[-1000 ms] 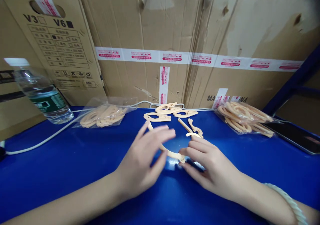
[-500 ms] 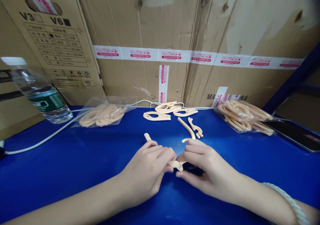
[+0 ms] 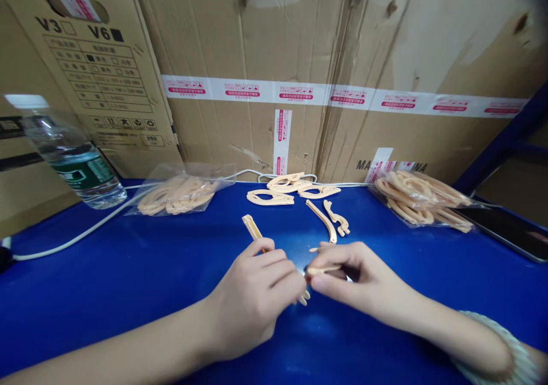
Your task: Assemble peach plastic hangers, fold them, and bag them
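My left hand (image 3: 259, 296) is closed around a beige plastic hanger arm (image 3: 252, 227); its channelled end sticks out past the index finger, and a small tip shows below the fingers. Close beside it, my right hand (image 3: 363, 276) pinches a slim beige hanger piece (image 3: 322, 270) between thumb and fingers. The fingertips of both hands nearly meet, so any contact between the pieces is hidden. Beyond the right hand lie a loose curved hanger arm (image 3: 323, 221) and a wavy hanger hook (image 3: 337, 218). Folded beige hangers (image 3: 272, 201) rest farther back.
Clear bags of beige hangers stand at the left (image 3: 177, 195) and right (image 3: 419, 197) of the blue table (image 3: 128, 294). A water bottle (image 3: 83, 171) and white cable (image 3: 72, 250) are at left, a dark tablet-like device (image 3: 505, 231) at right. Cardboard boxes (image 3: 240, 48) wall the back.
My right hand has drawn slightly away from the left and now pinches a slim piece lying sideways. The left hand has turned a little, showing more of the hanger arm's far end.
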The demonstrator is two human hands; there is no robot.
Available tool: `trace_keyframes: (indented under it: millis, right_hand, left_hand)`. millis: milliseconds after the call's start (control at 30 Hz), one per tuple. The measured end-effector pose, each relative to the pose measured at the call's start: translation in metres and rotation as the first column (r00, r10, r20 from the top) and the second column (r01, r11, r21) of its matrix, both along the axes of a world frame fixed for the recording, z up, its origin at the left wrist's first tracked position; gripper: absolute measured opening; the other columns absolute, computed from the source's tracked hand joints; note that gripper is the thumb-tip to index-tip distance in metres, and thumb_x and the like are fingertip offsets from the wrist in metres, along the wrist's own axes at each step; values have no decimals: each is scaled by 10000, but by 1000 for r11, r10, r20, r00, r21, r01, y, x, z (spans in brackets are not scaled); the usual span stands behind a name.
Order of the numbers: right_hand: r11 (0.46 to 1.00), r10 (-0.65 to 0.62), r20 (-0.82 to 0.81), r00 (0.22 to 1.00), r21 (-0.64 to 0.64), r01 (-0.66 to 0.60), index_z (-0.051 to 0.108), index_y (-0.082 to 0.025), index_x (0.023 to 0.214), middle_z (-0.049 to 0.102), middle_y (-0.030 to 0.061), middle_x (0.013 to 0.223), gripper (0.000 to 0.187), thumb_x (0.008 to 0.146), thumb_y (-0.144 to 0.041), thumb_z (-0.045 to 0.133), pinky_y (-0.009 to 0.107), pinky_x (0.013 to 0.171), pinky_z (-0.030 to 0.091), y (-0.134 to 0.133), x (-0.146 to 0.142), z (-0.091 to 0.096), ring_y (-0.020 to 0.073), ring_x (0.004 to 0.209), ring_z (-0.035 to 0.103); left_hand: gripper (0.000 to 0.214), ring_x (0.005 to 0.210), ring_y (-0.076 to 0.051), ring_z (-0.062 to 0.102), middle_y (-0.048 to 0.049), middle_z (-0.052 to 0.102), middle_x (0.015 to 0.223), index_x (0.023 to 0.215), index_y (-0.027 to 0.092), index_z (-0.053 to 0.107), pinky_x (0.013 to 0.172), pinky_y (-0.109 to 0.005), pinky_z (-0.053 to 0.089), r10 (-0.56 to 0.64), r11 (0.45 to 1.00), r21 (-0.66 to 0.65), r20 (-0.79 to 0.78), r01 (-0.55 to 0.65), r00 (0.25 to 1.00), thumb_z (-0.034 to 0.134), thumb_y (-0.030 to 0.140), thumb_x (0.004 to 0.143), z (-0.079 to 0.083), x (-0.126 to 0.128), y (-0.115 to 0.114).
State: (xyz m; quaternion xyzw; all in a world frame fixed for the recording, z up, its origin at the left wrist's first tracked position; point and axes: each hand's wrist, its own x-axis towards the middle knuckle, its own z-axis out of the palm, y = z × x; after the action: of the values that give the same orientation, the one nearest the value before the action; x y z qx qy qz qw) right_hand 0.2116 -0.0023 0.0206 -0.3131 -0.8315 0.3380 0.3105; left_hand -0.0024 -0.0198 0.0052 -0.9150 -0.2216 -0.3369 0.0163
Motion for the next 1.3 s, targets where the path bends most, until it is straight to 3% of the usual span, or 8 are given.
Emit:
trace_keyframes:
  millis: [67,200,333,533,700,833,1000,1300]
  right_hand:
    - [998,-49,23,999,46,48,701,-170,820,520,-26,614,236,926,-358,605,283,615,405,8,4,-2,134,602,455]
    - [929,-36,189,981,368,-37,683,-178,985,618,57,897,117,941,-218,582,404,895,399,22,11,-7,204,891,538]
    - [877,-96,321,942,476,-72,654,-196,1090,578,110,1143,177,936,-172,571,481,984,366,29,13,-15,262,1091,492]
    - [858,-136,335,933,510,-58,639,-181,1078,623,88,994,159,953,-184,541,438,879,449,25,13,-12,233,944,523]
    - [847,-126,418,899,518,-122,653,-191,1080,639,86,985,217,978,-178,463,484,929,432,23,11,-8,243,982,524]
    - [836,-178,471,864,535,-120,629,-171,1173,624,117,1079,266,976,-179,450,540,979,395,23,11,-9,271,1058,521]
    - [837,-202,490,848,536,-110,561,-173,1278,598,125,1193,314,983,-213,459,548,1037,358,25,12,-9,283,1155,502]
    - [873,-306,530,791,488,10,625,-161,1168,609,132,1124,284,887,-184,587,450,885,513,57,53,13,281,1030,591]
  left_hand:
    - [248,652,-152,554,-7,663,746,820,187,516,760,-338,352,-34,998,59,17,33,999,380,-7,896,1,0,0]
    - [224,688,-141,575,0,672,787,932,193,534,798,-327,382,-77,997,14,28,76,997,372,47,979,0,-1,4]
    - [170,795,-164,595,-31,673,849,1066,165,528,893,-357,421,-64,998,-26,-40,63,997,388,92,1003,-3,-3,11]
    - [180,976,-217,566,-54,660,1002,1000,163,566,910,-381,433,46,991,-120,-160,-66,986,439,43,955,-6,-6,16]
    - [186,1089,-277,526,-96,625,1112,1017,149,588,890,-426,466,227,962,-128,-121,-242,966,474,34,925,-6,-8,17]
    - [169,930,-243,581,-88,632,1007,984,140,601,829,-408,505,192,964,-156,-146,-214,970,438,106,957,-3,-4,11]
    - [165,972,-262,602,-103,638,1079,1053,137,606,872,-425,516,199,964,-137,-188,-226,962,496,149,931,-5,-3,7]
    - [337,1138,-317,577,-158,605,1270,1226,108,571,962,-498,498,277,940,-134,-230,-312,933,544,284,939,-7,-10,12]
